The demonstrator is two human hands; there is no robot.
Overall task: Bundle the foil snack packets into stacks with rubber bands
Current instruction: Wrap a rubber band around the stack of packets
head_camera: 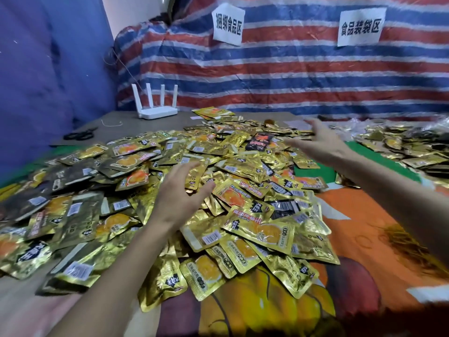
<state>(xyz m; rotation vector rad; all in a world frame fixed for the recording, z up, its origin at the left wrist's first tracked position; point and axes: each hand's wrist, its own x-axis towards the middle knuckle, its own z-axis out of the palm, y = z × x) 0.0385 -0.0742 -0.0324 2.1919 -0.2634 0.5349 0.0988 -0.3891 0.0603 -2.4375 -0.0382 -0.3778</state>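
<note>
The left hand (179,193) hovered flat over the middle of the heap, fingers straight and slightly apart, holding nothing; whether it touched the packets beneath could not be told. The right hand (323,139), blurred, reached out toward 1 o'clock with fingers spread, also empty.

Under both lay the heap of gold foil snack packets (255,229), loose and overlapping at every angle across the cloth-covered desk (364,239), with one black packet (258,141) among them toward 12 o'clock. A second spread of packets (401,147) lay well apart at 2 o'clock.

No squared stack and no banded bundle showed anywhere, and no rubber band could be made out. By that, the task seemed hardly begun: gathering, aligning and banding were all left to do.

At 11 o'clock stood a white router (158,110), with scissors (79,135) at 10 o'clock.
</note>
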